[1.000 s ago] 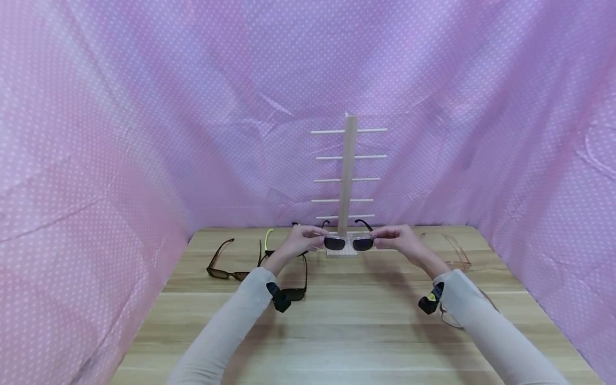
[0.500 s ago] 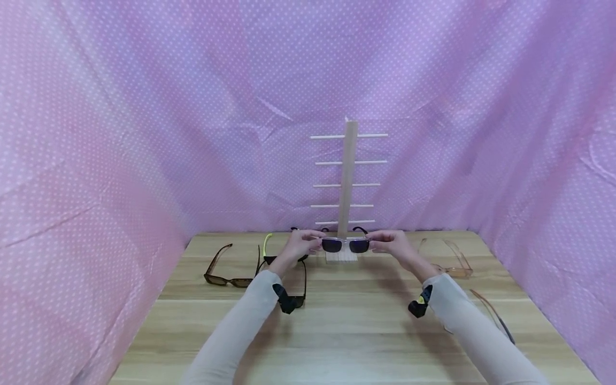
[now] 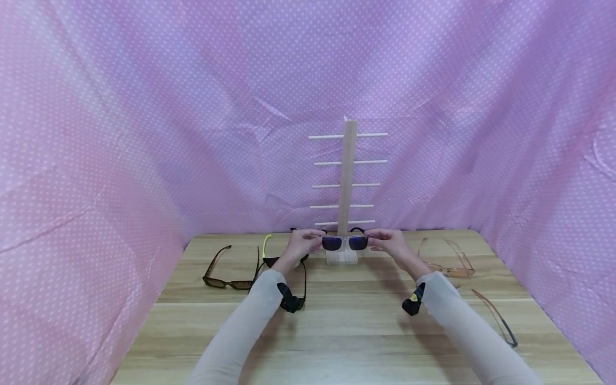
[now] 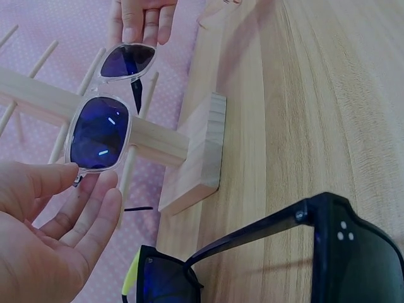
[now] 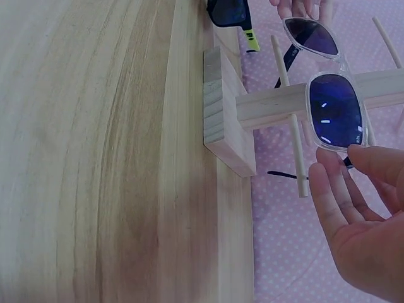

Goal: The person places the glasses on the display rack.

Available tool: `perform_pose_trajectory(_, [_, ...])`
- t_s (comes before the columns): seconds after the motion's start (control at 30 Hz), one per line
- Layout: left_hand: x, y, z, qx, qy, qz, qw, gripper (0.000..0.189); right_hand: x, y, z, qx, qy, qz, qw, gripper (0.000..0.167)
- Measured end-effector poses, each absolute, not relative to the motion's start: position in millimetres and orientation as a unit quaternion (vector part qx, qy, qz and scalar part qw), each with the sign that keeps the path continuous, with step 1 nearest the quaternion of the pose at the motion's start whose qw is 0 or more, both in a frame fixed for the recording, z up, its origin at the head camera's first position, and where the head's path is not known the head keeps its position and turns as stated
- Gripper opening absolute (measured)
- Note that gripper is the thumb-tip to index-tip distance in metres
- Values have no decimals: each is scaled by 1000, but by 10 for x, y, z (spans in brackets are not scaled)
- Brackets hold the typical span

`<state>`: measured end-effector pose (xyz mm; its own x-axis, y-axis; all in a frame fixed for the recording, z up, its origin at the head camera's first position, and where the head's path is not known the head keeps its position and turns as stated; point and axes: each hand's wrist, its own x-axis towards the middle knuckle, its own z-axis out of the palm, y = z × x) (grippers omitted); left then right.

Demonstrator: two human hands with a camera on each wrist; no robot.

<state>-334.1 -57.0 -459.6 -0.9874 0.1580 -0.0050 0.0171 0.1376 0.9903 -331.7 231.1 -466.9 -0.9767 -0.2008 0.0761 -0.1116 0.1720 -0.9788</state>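
Observation:
Both hands hold a pair of sunglasses [image 3: 332, 243] with a clear frame, dark bluish lenses and black temple tips. My left hand [image 3: 300, 245] pinches the frame's left end between thumb and fingers, as the left wrist view shows at the lens edge [image 4: 100, 132]. At the other end, my right hand [image 3: 389, 245] pinches the hinge area, with the thumb on the frame [image 5: 336, 110]. The sunglasses are level, lenses facing me, in front of the lower post of a wooden display stand [image 3: 347, 176]. Their temples point back past the post, close to the lowest pegs.
Brown sunglasses [image 3: 226, 283] and black sunglasses with a yellow-green temple [image 3: 266, 246] lie left, beside another black pair [image 4: 353, 252] partly hidden by my arm. Peach-coloured glasses [image 3: 459, 272] and another pair [image 3: 500, 321], half under my sleeve, lie right. Pink dotted cloth [image 3: 240, 107] surrounds the table.
The sunglasses have shifted slightly left and toward the post, still held at both ends. My right forearm has moved left, showing more of the glasses on the right.

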Motion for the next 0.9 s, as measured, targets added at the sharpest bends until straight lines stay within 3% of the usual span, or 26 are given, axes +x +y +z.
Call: perform_pose_trajectory(0.9, [-3424,-545,-4723,34,764,643,24,25,-3363,2220,-4771,-68,754,-654,13,39])
